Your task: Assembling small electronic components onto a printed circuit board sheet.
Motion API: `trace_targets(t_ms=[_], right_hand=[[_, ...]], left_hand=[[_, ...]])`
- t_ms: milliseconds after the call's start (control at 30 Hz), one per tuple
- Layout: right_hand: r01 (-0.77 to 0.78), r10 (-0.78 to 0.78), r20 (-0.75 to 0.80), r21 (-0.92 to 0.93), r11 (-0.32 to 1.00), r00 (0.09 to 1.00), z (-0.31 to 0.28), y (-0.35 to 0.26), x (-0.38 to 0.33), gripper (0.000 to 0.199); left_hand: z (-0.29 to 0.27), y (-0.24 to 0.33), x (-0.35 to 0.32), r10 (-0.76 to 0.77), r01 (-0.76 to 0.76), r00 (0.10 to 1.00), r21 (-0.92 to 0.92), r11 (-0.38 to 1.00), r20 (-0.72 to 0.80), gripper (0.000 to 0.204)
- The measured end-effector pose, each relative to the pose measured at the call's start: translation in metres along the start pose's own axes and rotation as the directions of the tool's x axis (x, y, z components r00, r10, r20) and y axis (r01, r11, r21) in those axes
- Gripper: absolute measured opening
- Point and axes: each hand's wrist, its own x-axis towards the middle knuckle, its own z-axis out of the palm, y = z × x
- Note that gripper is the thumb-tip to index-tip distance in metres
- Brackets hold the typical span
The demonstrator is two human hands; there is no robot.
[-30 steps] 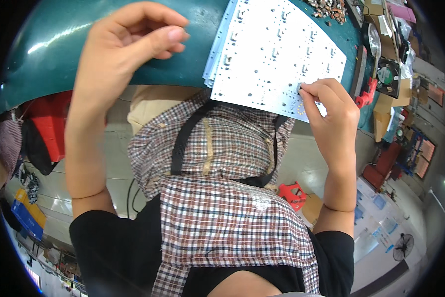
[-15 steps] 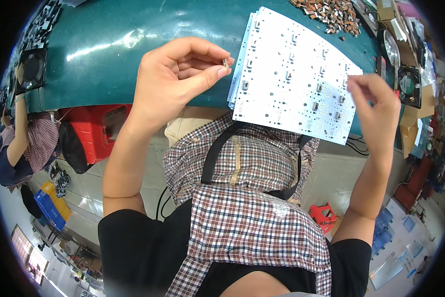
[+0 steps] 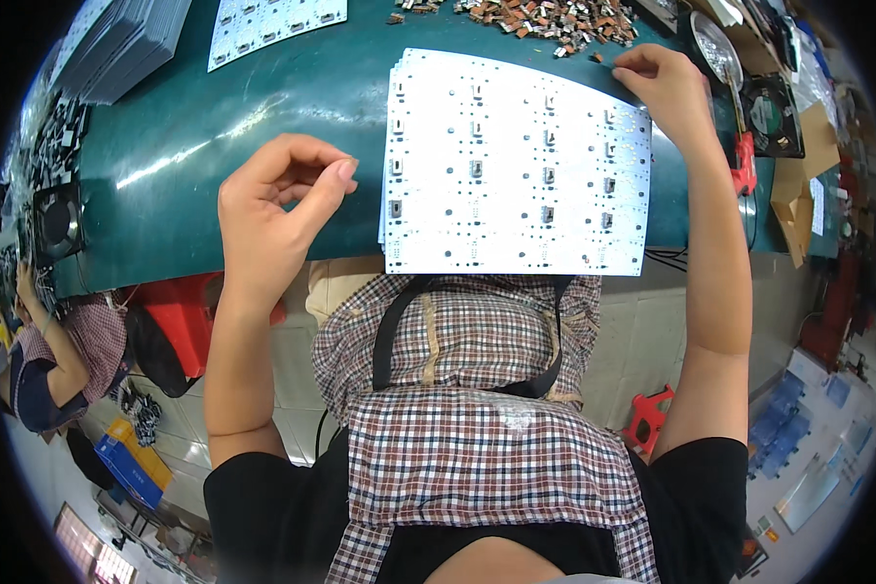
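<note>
A stack of white circuit boards point(image 3: 501, 234) lies on the green bench in front of me, with small switch-like parts set in rows on the top one. My left hand point(image 3: 284, 200) hovers left of the stack, thumb and fingertips pressed together. Whatever it may be pinching is hidden. Beyond the boards' far right corner, my right hand point(image 3: 667, 92) reaches out with thumb and fingers pinched. Close by its fingertips lies a loose small brown-and-silver part point(image 3: 597, 58), at the edge of a heap of similar parts point(image 3: 545, 21).
Another populated white board point(image 3: 272, 24) lies at the far left, near a tall stack of boards point(image 3: 131, 49). Black fans point(image 3: 60, 219) and a red-handled tool point(image 3: 745, 165) sit toward the sides. A co-worker point(image 3: 63, 360) works at the left.
My right hand has gone from the board's right edge to the heap of parts. The small metal part seen in my left fingertips no longer shows. The whole view has shifted and turned.
</note>
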Motion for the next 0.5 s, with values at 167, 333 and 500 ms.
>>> trace_targets(t_ms=[167,333,500], right_hand=[[0.061,-0.059,-0.039,0.073,0.995,0.998,0.019,0.002,0.015,0.023],[-0.059,0.078,-0.125,0.146,0.988,0.989,0.012,-0.019,0.019,0.012],[-0.179,0.242,-0.172,0.319,0.931,0.955,0.004,-0.021,0.007,0.007]], left_hand=[[0.002,0.006,0.004,-0.075,0.074,0.997,-0.058,0.996,-0.013,0.013],[0.000,0.015,0.002,-0.124,0.125,0.991,-0.019,0.992,0.051,0.024],[0.005,0.025,-0.003,-0.100,0.119,0.985,-0.131,0.984,0.143,0.027]])
